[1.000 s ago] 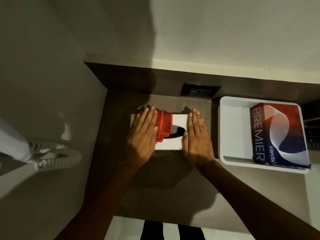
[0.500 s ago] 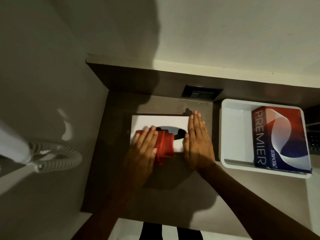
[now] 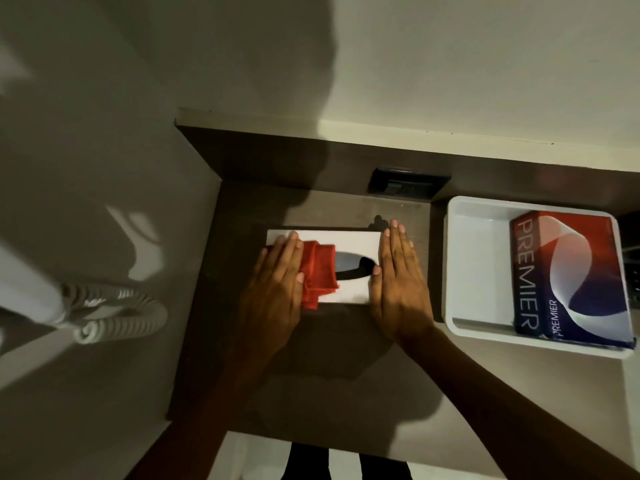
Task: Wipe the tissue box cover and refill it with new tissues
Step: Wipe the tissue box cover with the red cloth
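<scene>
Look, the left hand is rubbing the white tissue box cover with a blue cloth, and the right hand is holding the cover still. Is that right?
Almost. The cloth is red, not blue, as the head view shows. The rest holds: the left hand presses it flat on the white tissue box cover, and the right hand lies flat on the cover's right end, steadying it.

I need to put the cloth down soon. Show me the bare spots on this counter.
Free: the dark counter nearer you than the tissue box cover, and the white tray's left half beside the Premier tissue pack. Crowded: the cover, under both hands and the red cloth.
</scene>
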